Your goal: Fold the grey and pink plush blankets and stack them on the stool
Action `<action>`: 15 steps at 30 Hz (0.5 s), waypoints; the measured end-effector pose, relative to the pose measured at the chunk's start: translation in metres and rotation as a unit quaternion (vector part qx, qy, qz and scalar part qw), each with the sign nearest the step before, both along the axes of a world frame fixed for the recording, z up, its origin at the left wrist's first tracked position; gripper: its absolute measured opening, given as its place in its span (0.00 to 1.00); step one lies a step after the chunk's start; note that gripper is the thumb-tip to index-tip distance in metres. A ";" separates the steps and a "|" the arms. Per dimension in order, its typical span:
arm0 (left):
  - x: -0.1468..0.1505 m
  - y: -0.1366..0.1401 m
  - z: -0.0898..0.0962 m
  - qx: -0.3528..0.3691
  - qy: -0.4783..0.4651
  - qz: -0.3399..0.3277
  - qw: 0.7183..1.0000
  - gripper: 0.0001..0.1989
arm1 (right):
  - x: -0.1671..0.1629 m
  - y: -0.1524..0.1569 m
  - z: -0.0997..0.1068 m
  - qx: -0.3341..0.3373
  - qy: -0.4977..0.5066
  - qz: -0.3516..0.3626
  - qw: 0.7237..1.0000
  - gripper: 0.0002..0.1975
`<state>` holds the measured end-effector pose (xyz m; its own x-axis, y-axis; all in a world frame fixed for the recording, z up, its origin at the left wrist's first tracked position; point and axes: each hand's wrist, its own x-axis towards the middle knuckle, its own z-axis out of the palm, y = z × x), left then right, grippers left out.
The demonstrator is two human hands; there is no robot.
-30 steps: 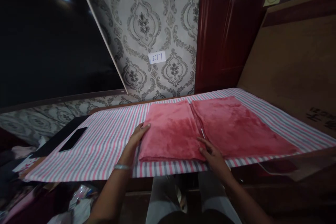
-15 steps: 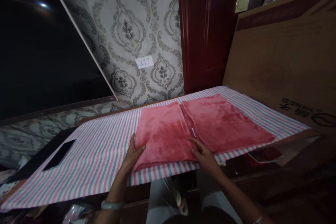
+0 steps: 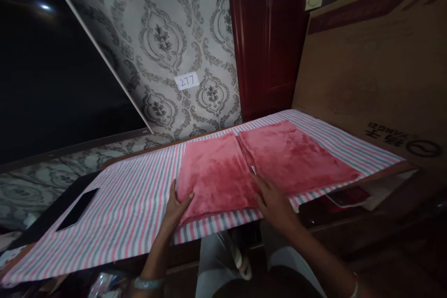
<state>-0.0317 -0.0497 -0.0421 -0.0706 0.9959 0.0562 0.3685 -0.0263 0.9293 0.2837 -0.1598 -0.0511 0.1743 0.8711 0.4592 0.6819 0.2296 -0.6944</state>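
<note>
Two pink plush pieces, flat and squarish like cushion covers, lie side by side on a striped cloth [image 3: 129, 200]. At the left edge of the left plush cover [image 3: 213, 172] is my left hand [image 3: 177, 206], thumb spread over the pile and fingers apart along the side. My right hand [image 3: 274, 202] has its fingers bent over that cover's right edge, at the gap; its fingertips are partly hidden. A small white tag or zip pull [image 3: 253, 169] shows just beyond those fingers. The right plush cover [image 3: 293, 158] lies beyond my right hand.
A dark phone [image 3: 77, 209] rests on the cloth at the left. Behind the table are a large black screen [image 3: 66, 70] and patterned wallpaper with a paper marked 277 [image 3: 187, 81]. A big cardboard box [image 3: 363, 70] stands at the right.
My right hand has shifted slightly, its fingers drawn closer together at the cover's edge. My left hand keeps its place on the cover. The whole view has moved a little.
</note>
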 end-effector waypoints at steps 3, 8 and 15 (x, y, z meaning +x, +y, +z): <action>0.004 -0.003 0.000 0.051 0.054 0.008 0.997 0.53 | -0.022 0.012 0.031 -0.018 -0.094 0.028 0.995 0.31; 0.008 -0.004 -0.001 0.072 0.096 0.020 0.993 0.52 | -0.054 0.069 0.057 -0.107 -0.185 0.059 0.975 0.36; -0.001 -0.003 -0.013 0.095 0.099 -0.002 0.990 0.53 | -0.034 0.101 0.021 -0.195 -0.195 0.011 0.961 0.39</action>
<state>-0.0325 -0.0524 -0.0555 -0.0351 0.9662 0.2555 0.5433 -0.1961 0.8163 0.2498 -0.0584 -0.0299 0.0341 0.9917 0.1242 0.9057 0.0219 -0.4234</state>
